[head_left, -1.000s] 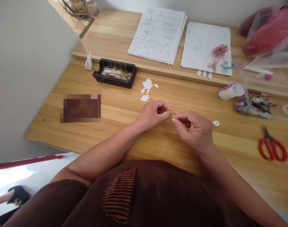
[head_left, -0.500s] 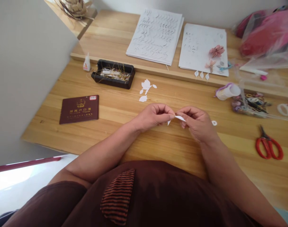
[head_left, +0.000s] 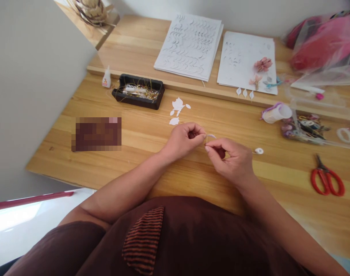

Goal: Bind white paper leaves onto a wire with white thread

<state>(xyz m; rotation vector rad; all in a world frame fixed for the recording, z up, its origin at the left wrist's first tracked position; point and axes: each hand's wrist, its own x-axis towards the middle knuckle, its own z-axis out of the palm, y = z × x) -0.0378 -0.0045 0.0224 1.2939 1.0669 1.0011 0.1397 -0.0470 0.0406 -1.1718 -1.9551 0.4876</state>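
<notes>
My left hand point(head_left: 186, 140) is closed in a pinch on a small white paper petal point(head_left: 212, 135), seen nearly edge-on. Just below and to the right, my right hand point(head_left: 231, 155) pinches a thin thread that runs up toward the left fingertips. The two sets of fingertips almost touch above the wooden table. Beside the right hand lies a small white spool point(head_left: 259, 151) with a bit of thread leading toward that hand. Beyond the left hand are cut white paper shapes point(head_left: 177, 104) and a separate white petal point(head_left: 174, 121).
Red-handled scissors point(head_left: 327, 178) lie at right, near a clear plastic box point(head_left: 343, 115) of small parts and a white cup point(head_left: 277, 112). A black tray point(head_left: 139, 101), glue bottle point(head_left: 106, 78) and blurred-out booklet point(head_left: 97, 134) are at left. Paper stacks point(head_left: 189, 46) rest on the raised ledge.
My right hand has shifted slightly left and down, its fingertips now below the left ones. The petal has turned from broad to nearly edge-on. The spool has tipped a little.
</notes>
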